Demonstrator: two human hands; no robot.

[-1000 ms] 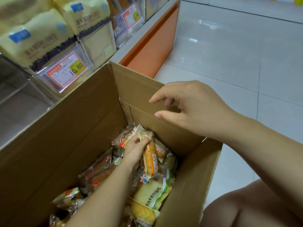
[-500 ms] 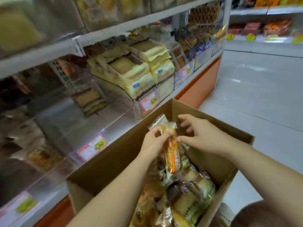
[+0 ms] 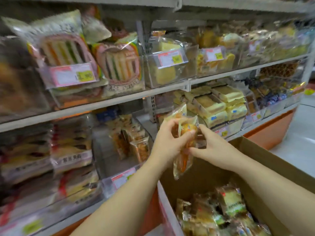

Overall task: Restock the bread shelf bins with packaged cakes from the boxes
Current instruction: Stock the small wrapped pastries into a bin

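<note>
Though blurred, clear-wrapped orange cake (image 3: pixel 182 162)

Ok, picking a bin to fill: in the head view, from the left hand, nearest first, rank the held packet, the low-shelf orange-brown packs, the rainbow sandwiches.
1. Held packet: in the left hand.
2. Orange-brown packs: just left, lower shelf.
3. Rainbow sandwiches: upper shelf, up-left.

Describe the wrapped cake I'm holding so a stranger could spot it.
Find the open brown cardboard box at lower right. Above its far end, left hand and right hand pinch a clear-wrapped orange-yellow cake. Unlike the packets piled inside, it hangs upright in mid-air.
</note>
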